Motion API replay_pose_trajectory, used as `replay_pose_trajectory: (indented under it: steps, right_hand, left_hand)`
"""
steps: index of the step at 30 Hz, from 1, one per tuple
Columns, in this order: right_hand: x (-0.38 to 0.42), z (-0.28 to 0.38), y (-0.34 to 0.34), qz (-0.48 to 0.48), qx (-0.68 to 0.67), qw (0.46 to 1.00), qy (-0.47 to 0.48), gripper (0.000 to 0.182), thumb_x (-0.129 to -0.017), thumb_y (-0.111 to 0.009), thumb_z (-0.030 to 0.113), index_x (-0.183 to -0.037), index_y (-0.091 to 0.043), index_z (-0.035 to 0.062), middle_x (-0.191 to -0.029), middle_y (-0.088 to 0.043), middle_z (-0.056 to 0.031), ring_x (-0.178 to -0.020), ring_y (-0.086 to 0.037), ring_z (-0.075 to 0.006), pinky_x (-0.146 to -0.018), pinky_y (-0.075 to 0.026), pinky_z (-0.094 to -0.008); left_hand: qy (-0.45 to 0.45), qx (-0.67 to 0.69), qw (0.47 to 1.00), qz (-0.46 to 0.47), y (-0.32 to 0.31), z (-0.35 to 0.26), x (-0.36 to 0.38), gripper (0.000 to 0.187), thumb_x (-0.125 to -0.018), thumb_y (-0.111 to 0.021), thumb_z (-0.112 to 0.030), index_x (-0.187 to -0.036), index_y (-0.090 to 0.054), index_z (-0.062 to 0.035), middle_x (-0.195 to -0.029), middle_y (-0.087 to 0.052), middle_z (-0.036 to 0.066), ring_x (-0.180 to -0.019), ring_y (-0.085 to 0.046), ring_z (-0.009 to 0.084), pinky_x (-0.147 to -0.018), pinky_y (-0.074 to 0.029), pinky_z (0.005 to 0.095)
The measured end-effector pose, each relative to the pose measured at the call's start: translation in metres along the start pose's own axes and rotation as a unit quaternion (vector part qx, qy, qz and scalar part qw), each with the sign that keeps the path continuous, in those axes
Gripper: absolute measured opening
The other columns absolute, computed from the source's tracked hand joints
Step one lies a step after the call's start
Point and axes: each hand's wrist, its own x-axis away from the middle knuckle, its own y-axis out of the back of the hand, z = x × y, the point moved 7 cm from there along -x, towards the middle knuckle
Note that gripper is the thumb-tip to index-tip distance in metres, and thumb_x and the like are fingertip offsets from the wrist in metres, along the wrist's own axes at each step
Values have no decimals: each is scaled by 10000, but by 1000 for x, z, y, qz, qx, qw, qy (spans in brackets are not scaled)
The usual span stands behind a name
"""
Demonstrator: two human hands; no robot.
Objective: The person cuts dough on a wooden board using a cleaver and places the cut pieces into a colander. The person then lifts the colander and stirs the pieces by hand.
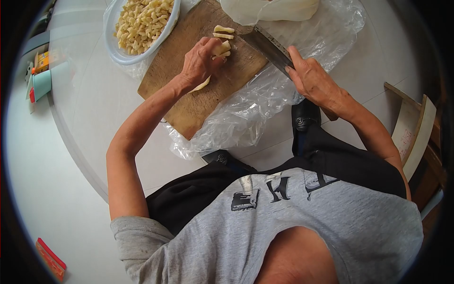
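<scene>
My left hand (pixel 201 61) rests on a wooden cutting board (pixel 182 109), its fingers curled around pale yellow strips (pixel 223 48) of some food whose kind I cannot make out. Two more strips (pixel 223 32) lie just beyond the fingers, and a single strip (pixel 201 85) sits beside the wrist. My right hand (pixel 312 80) grips a kitchen knife (pixel 269 47) with a broad dark blade. The blade slants over the board's right side, its tip near the two loose strips and apart from my left hand. The knife's handle is mostly hidden in my palm.
A white bowl (pixel 174 21) of small cut pieces (pixel 142 26) stands left of the board. Clear plastic sheeting (pixel 255 109) spreads under the board. A whitish bag or container (pixel 274 12) is at the top. Wooden pieces (pixel 418 128) lean at right; a red object (pixel 51 260) lies lower left.
</scene>
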Motion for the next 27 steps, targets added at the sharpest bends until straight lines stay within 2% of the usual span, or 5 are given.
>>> replay_pose_trajectory:
  steps: [7,10,13,19,27]
  right_hand:
    - [1,-2,1,-5,-12,1000,2,197,-843,-507,3,-958,-350,-27,-509,-478,-199,-456,-515,-354,-436,-387,-417]
    - [2,1,2,6,-20,1000,16,202,-833,-513,-3,-971,-369,-32,-492,-476,-198,-441,-515,-351,-423,-383,-417]
    - [6,15,0,24,-18,999,25,215,-820,-519,-10,-979,-378,-37,-495,-488,-203,-445,-527,-354,-418,-392,-419]
    - [-6,21,-9,25,25,998,45,205,-806,-507,-21,-959,-373,-45,-502,-507,-204,-482,-558,-368,-429,-429,-425]
    - [-19,28,-12,27,73,994,76,177,-805,-492,-30,-924,-361,-27,-498,-508,-200,-491,-566,-374,-439,-445,-434]
  left_hand:
    - [54,69,996,12,-9,12,3,347,-715,-717,-190,-936,-509,-23,-925,-555,136,-757,-588,223,-672,-484,352]
    - [138,105,984,43,-15,17,3,381,-727,-716,-258,-934,-490,-32,-914,-543,155,-773,-580,293,-666,-475,389]
    - [114,37,993,11,-8,8,6,407,-720,-732,-290,-906,-481,-28,-895,-538,147,-747,-575,273,-637,-474,384]
    - [50,44,997,-49,-7,8,11,408,-691,-771,-239,-896,-489,-26,-785,-517,100,-679,-522,207,-598,-453,344]
    - [87,70,993,-45,-12,16,10,357,-695,-768,-223,-841,-514,-20,-695,-529,72,-599,-496,167,-562,-444,304]
